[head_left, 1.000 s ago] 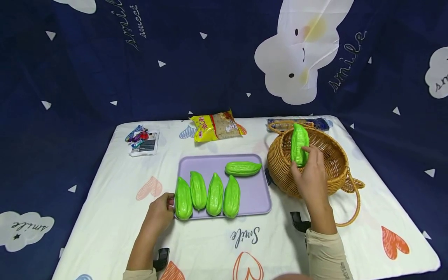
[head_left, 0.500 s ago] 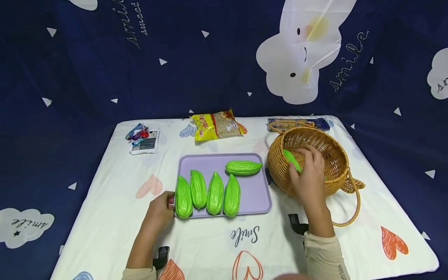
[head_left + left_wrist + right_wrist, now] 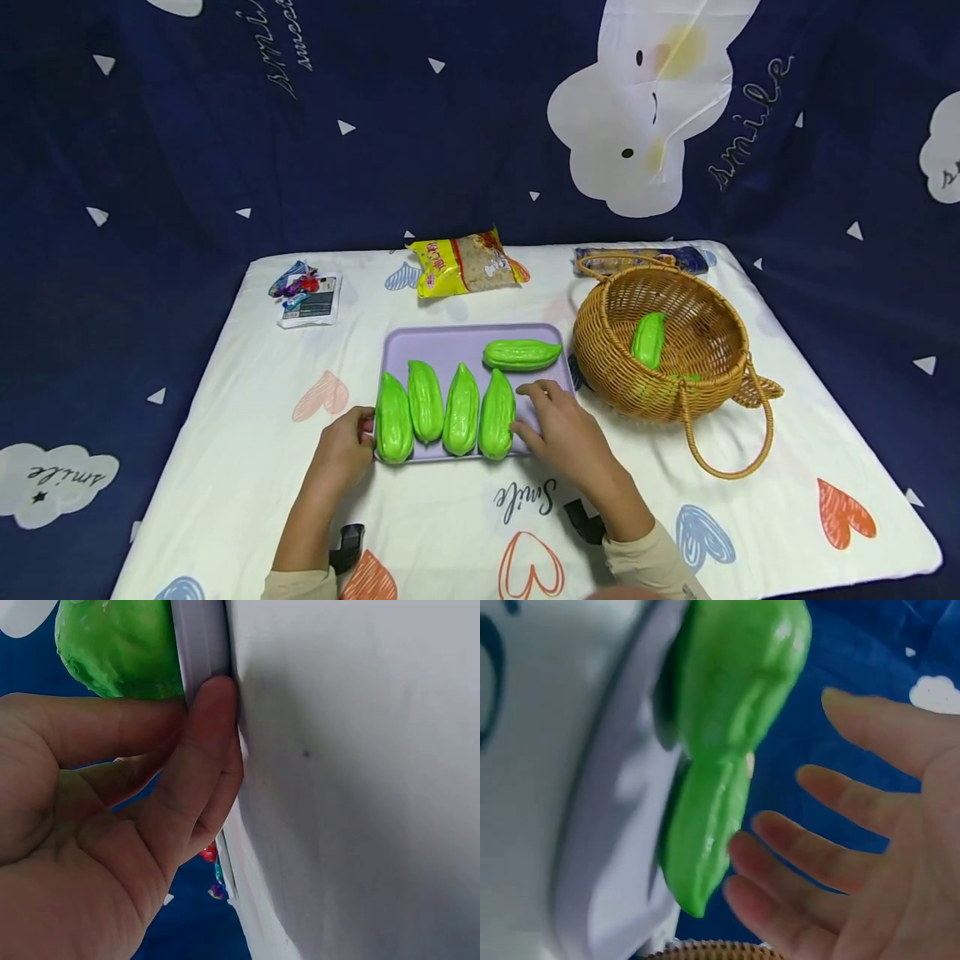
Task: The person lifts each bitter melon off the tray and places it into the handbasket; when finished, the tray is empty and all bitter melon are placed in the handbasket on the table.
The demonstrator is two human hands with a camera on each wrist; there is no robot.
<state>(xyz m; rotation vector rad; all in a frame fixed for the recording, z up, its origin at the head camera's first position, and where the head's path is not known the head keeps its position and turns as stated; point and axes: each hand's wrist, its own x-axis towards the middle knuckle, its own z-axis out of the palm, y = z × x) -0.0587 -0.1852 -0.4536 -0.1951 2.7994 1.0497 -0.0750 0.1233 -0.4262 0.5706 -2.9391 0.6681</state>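
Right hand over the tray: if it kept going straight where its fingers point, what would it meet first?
Probably the rightmost upright gourd: the right hand is open, fingers aimed left across the purple tray, just short of it. Depth is uncertain.

1. A white sheet (image 3: 465, 533) printed with hearts and the word "Smile" covers the flat surface (what lies underneath cannot be told).
2. A lilac tray (image 3: 465, 343) lies near its middle.
3. Just right of the tray stands a wicker basket (image 3: 705, 333), its loop handle trailing on the sheet.
4. Behind the tray lies a yellow snack bag (image 3: 463, 265).
5. Behind the basket lies a long dark packet (image 3: 675, 257).
6. Far left of the tray, at the back, lie small wrappers (image 3: 306, 296).
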